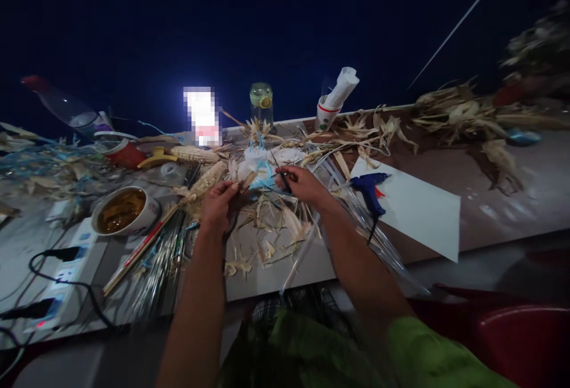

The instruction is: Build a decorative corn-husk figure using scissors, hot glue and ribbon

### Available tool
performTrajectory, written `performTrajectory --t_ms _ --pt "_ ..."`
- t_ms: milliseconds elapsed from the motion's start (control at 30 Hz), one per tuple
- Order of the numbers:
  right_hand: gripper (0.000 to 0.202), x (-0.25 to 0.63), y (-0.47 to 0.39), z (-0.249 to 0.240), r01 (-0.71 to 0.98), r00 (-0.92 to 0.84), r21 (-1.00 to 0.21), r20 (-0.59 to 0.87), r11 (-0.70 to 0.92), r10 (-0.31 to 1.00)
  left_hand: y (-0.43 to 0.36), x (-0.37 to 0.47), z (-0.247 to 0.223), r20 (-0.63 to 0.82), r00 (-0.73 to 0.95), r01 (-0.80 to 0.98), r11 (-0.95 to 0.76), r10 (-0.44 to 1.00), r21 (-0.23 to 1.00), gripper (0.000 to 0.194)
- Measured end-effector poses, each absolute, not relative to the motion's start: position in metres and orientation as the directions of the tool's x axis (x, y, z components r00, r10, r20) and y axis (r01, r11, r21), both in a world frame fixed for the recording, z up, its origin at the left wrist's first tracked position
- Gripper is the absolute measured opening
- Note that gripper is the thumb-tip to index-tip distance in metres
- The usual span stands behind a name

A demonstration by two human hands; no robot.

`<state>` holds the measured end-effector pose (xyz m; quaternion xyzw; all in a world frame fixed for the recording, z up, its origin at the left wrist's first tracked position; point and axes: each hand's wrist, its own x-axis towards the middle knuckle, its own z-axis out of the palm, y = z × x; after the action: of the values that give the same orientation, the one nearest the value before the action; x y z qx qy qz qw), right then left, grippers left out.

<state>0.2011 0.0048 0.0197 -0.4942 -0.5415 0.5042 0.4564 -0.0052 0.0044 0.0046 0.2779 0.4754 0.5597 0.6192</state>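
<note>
My left hand [218,202] pinches a small piece of dry corn husk [248,180] between thumb and fingertips. A short way to its right, my right hand [300,185] is closed around dark-handled scissors [284,181], whose thin blades are hard to make out. Behind both hands lies a crumpled white and light-blue plastic bag [263,172]. Cut husk scraps [267,251] are strewn on the table beneath and in front of my hands. Two dried corn cobs [208,179] lie just beyond my left hand.
A blue glue gun [370,192] rests on white board [427,215] at right, beside clear plastic strips. Left are a bowl of brown liquid [122,213], a power strip [71,281] with cords, and a wire bundle [160,269]. A bottle [261,106] and paper cup [327,114] stand behind.
</note>
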Motion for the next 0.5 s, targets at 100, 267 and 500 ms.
performTrajectory --t_ms 100,267,500 --pt "0.043 0.19 0.005 0.025 -0.212 -0.007 -0.976 -0.042 -0.043 0.999 0.004 -0.004 0.005 -0.287 -0.049 -0.428 0.24 0.957 0.871 0.031" --pt "0.048 0.178 0.005 0.023 -0.285 -0.023 -0.953 -0.103 -0.105 0.994 -0.002 -0.001 0.003 -0.259 0.176 -0.338 0.306 0.95 0.89 0.026" --pt "0.043 0.181 0.003 0.023 -0.14 -0.088 -0.973 -0.172 -0.183 0.981 -0.003 -0.004 0.003 -0.246 0.198 -0.436 0.31 0.949 0.845 0.024"
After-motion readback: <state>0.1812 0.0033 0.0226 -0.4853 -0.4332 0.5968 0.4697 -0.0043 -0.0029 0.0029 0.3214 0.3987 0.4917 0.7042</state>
